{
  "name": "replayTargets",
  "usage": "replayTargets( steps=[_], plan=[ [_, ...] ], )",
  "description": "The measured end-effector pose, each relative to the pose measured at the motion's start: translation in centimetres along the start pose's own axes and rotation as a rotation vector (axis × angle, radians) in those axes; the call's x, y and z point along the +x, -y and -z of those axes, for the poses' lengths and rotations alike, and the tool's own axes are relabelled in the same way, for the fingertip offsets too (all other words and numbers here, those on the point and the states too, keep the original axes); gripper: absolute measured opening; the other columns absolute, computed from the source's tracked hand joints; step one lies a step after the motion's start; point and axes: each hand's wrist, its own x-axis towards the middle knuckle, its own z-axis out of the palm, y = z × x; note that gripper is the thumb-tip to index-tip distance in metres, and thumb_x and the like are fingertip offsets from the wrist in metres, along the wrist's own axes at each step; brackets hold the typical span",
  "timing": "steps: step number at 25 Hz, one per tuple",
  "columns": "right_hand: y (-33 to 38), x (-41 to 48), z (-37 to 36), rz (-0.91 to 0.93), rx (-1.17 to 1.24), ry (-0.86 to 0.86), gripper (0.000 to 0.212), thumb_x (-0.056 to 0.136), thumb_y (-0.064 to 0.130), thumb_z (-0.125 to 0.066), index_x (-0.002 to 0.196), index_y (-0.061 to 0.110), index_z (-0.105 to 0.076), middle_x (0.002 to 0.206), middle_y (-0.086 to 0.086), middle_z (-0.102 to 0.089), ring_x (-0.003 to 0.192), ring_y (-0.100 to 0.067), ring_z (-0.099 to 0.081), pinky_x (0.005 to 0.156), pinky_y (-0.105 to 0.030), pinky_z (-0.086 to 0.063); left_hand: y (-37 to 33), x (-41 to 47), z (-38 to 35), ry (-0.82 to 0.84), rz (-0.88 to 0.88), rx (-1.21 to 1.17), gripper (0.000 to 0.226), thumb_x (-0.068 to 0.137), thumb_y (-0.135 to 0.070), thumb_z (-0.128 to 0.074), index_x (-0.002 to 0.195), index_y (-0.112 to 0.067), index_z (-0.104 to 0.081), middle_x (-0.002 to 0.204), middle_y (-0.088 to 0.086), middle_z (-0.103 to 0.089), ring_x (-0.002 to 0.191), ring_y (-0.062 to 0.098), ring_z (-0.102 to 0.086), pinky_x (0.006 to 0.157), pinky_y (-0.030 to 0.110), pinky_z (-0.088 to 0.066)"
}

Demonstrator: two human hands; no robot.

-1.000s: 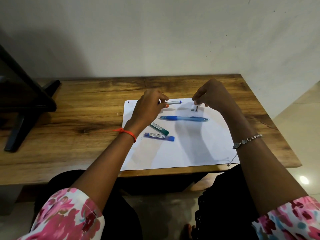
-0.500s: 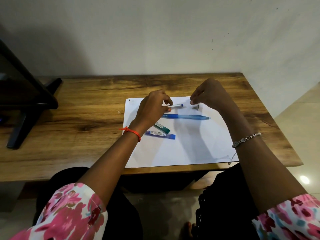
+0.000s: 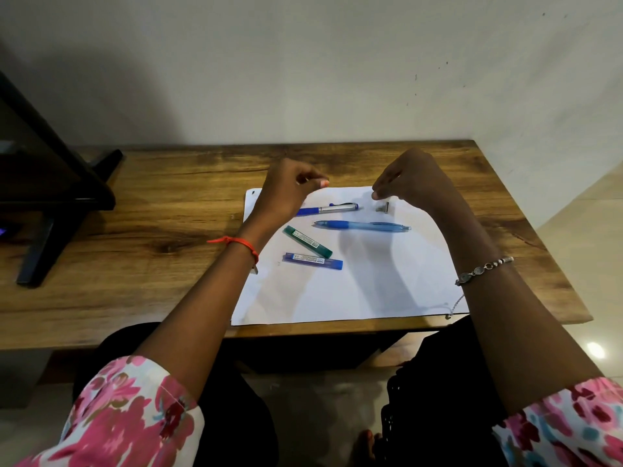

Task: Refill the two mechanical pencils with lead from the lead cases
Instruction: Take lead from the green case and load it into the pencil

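Standing at far left, a black stand (image 3: pixel 37 242) is seen. The left hand (image 3: pixel 287 193) is curled above the paper (image 3: pixel 371 291), nothing seen in it. Labels on the green lead case (image 3: pixel 307 242) and purple lead case (image 3: pixel 313 261) cannot be read. The silver pencil (image 3: pixel 332 208) and blue pencil (image 3: pixel 362 225) are left ungripped. The right hand (image 3: pixel 418 187) is pinched over a metal cap (image 3: pixel 383 207); contents cannot be told.

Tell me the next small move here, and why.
Probably lower the left hand to the green lead case and pick it up. The silver pencil lies on the paper with a small grey piece, likely its cap, apart beside it, and neither hand touches a lead case yet.
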Motion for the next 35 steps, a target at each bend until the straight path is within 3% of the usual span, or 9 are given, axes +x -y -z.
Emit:
replayTargets(
  steps=[2, 5, 12, 14, 17, 19, 25, 29, 35],
  plan=[
    [0.1, -0.1, 0.1, 0.016, 0.014, -0.006, 0.019, 0.067, -0.002, -0.075, 0.086, -0.003, -0.074, 0.045, 0.008, -0.056, 0.036, 0.009, -0.047, 0.039, -0.003, -0.031, -0.2, 0.0, 0.8, -0.034, 0.053, -0.116, 0.021, 0.085, -0.012, -0.061, 0.101, 0.000, -0.068, 0.090, 0.006, -0.067, 0.061, -0.012, -0.056, 0.060, 0.002, -0.040],
    [0.2, -0.3, 0.1, 0.061, 0.045, -0.006, 0.018, 0.069, -0.002, -0.073, 0.087, -0.004, -0.074, 0.054, 0.003, -0.058, 0.037, 0.009, -0.049, 0.042, -0.003, -0.034, -0.5, -0.2, 1.9, -0.041, 0.155, -0.289, 0.018, 0.088, -0.018, -0.057, 0.098, -0.008, -0.067, 0.077, -0.004, -0.064, 0.063, 0.000, -0.058, 0.064, 0.017, -0.047],
    [0.6, -0.5, 0.1, 0.108, 0.118, 0.015, 0.017, 0.071, 0.004, -0.073, 0.087, 0.000, -0.074, 0.083, -0.023, -0.070, 0.055, -0.010, -0.047, 0.047, -0.014, -0.037, -1.2, -1.2, 3.4, -0.018, 0.332, -0.478, 0.014, 0.089, -0.020, -0.057, 0.096, -0.013, -0.066, 0.080, -0.004, -0.065, 0.068, 0.009, -0.061, 0.066, 0.020, -0.051],
    [1.0, -0.8, 0.1, 0.124, 0.107, 0.050, 0.017, 0.071, 0.005, -0.074, 0.088, 0.001, -0.075, 0.079, -0.019, -0.071, 0.055, -0.009, -0.047, 0.047, -0.012, -0.037, -1.2, -1.5, 3.4, -0.009, 0.369, -0.479, 0.014, 0.088, -0.017, -0.057, 0.097, -0.012, -0.066, 0.079, -0.003, -0.064, 0.069, 0.011, -0.061, 0.070, 0.023, -0.051],
    [1.4, -1.2, 0.1, 0.160, 0.036, 0.125, 0.016, 0.071, 0.004, -0.075, 0.087, 0.002, -0.075, 0.045, 0.015, -0.061, 0.044, 0.003, -0.050, 0.043, -0.004, -0.031, -1.4, -1.7, 3.2, 0.027, 0.384, -0.454, 0.015, 0.088, -0.015, -0.058, 0.099, -0.010, -0.067, 0.079, -0.003, -0.064, 0.070, 0.011, -0.061, 0.072, 0.024, -0.051],
    [1.4, -1.3, -0.1, 0.178, -0.002, 0.140, 0.017, 0.071, 0.002, -0.075, 0.088, 0.001, -0.074, 0.036, 0.023, -0.053, 0.042, 0.007, -0.049, 0.042, -0.004, -0.031, -1.5, -1.7, 3.2, 0.040, 0.384, -0.427, 0.017, 0.088, -0.015, -0.058, 0.101, -0.009, -0.067, 0.079, -0.003, -0.064, 0.070, 0.010, -0.062, 0.072, 0.023, -0.051],
    [2.0, -1.7, -0.3, 0.205, -0.038, 0.179, 0.016, 0.071, 0.004, -0.075, 0.087, 0.003, -0.075, 0.033, 0.022, -0.050, 0.043, 0.007, -0.048, 0.042, -0.006, -0.031, -1.4, -1.7, 3.3, 0.104, 0.384, -0.332, 0.018, 0.086, -0.015, -0.060, 0.101, -0.008, -0.067, 0.079, -0.004, -0.064, 0.068, 0.009, -0.062, 0.063, 0.018, -0.050],
    [2.2, -1.9, -0.4, 0.217, -0.054, 0.194, 0.017, 0.072, 0.007, -0.076, 0.088, 0.003, -0.075, 0.033, 0.023, -0.049, 0.044, 0.008, -0.048, 0.042, -0.006, -0.031, -1.3, -1.9, 3.2, 0.186, 0.338, -0.264, 0.013, 0.084, -0.014, -0.063, 0.095, -0.009, -0.069, 0.077, -0.005, -0.065, 0.053, 0.000, -0.062, 0.059, 0.016, -0.048],
    [2.5, -2.0, -0.6, 0.238, -0.055, 0.241, 0.019, 0.072, 0.010, -0.076, 0.089, 0.003, -0.075, 0.036, 0.024, -0.051, 0.045, 0.008, -0.047, 0.041, -0.007, -0.030, -1.2, -2.5, 3.7, 0.386, 0.079, 0.085, 0.006, 0.074, -0.015, -0.073, 0.080, -0.016, -0.073, 0.070, -0.008, -0.067, 0.056, -0.002, -0.058, 0.057, 0.013, -0.045]
  ],
)
